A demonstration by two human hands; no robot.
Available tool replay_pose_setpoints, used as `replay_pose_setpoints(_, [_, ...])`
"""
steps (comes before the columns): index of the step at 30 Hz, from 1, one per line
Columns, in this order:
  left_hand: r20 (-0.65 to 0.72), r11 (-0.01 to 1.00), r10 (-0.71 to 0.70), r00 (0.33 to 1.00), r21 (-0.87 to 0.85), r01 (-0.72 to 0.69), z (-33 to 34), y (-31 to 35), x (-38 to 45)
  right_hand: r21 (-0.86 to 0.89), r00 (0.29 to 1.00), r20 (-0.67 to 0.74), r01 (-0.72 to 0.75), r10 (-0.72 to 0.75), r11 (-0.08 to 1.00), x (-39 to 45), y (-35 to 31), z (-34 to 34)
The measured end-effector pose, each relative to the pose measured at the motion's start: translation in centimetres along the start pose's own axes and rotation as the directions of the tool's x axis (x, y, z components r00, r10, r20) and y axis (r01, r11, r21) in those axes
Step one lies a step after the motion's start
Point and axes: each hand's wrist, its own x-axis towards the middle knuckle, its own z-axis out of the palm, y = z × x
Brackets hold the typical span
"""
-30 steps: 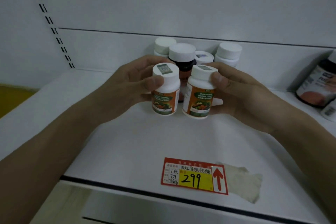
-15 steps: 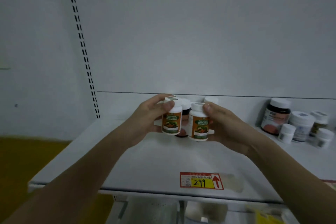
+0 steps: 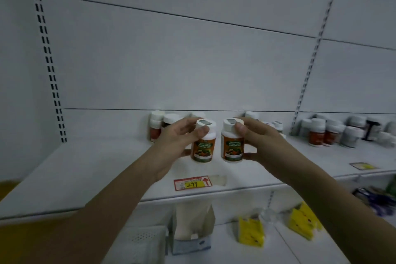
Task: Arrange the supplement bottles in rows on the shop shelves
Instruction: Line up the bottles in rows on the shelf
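Step in hand: placing two orange-label bottles, held just above the shelf (image 3: 90,169)
Left hand (image 3: 177,141): fingers curled round the left bottle (image 3: 203,143)
Right hand (image 3: 257,141): pinches the right bottle (image 3: 232,142)
Next move: lower both upright before the back row (image 3: 165,122), caps aligned

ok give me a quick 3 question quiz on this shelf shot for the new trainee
1. True or false: the left hand and the right hand each hold one orange-label bottle.
2. Multiple choice: the red and yellow price tag lies A) on the back wall, B) near the shelf's front edge, below the held bottles, C) on the lower shelf.
3. Fill in: both held bottles, the left bottle and the right bottle, have caps coloured ____.

Key: 1 true; 2 B; 3 white.
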Motion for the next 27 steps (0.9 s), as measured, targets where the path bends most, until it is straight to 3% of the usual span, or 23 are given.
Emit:
replay_pose_setpoints(7, [0.127, 1.0, -0.002, 0.992, 0.022, -0.001, 8.9, 0.0, 0.9, -0.037, 0.987, -0.148, 0.063, -0.068, 0.997, -5.6, -0.9, -6.3])
replay_pose_setpoints(13, [0.2, 1.0, 0.002, 0.98, -0.027, 0.003, 20.7, -0.6, 3.1, -0.035, 0.951, -0.293, 0.095, -0.101, 0.995, -11.1, -0.9, -16.6])
replay_pose_setpoints(27, [0.301, 0.989, -0.017, 0.953, -0.135, 0.061, 48.2, -3.7, 7.7, -0.124, 0.875, -0.482, -0.021, -0.042, 0.992, -24.5, 0.1, -41.0])
